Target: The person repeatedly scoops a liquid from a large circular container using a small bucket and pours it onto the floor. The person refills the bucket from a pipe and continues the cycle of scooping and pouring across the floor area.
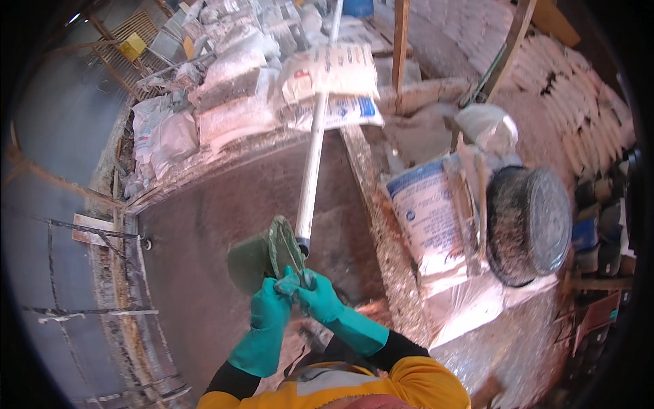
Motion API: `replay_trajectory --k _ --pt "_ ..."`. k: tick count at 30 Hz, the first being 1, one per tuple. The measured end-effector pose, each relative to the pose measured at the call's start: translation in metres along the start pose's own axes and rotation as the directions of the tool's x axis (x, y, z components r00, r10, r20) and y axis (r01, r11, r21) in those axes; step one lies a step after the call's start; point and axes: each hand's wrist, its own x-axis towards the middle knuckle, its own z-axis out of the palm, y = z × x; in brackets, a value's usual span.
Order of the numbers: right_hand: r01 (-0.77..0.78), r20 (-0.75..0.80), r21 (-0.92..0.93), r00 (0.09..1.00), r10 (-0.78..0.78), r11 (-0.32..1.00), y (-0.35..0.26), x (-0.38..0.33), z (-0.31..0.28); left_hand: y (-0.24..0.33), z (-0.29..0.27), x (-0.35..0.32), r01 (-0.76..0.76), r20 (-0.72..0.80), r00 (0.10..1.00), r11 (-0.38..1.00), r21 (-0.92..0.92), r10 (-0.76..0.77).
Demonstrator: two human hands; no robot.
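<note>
Both my hands wear teal rubber gloves and meet close together in front of my body. My left hand [266,308] is closed at the near edge of a green bucket [248,261], which tips on its side with its mouth toward the right. My right hand [320,300] is closed right beside it, its fingers around the rim or handle; which part is hidden by the gloves. A long white pipe [313,160] with a dark end comes down from the far side and stops just beside the bucket's rim. Below lies a tank of brownish liquid [204,211].
Stacked white sacks [238,112] line the tank's far edge; one sack [330,71] lies over the pipe. To the right, beyond a rough ledge [381,232], a printed sack [429,218] and a black tub [531,225] stand. Metal bars [88,228] run along the left.
</note>
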Motion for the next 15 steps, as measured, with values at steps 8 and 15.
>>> replay_trajectory --k 8,15 --pt "0.067 0.023 -0.131 0.998 -0.064 0.989 -0.039 0.002 0.038 0.011 -0.045 -0.007 0.257 -0.241 0.946 0.954 0.156 -0.215" --pt "-0.088 0.078 -0.294 0.99 0.116 0.952 -0.006 0.039 0.146 -0.151 -0.164 -0.065 0.468 -0.706 0.708 0.752 0.464 -0.004"
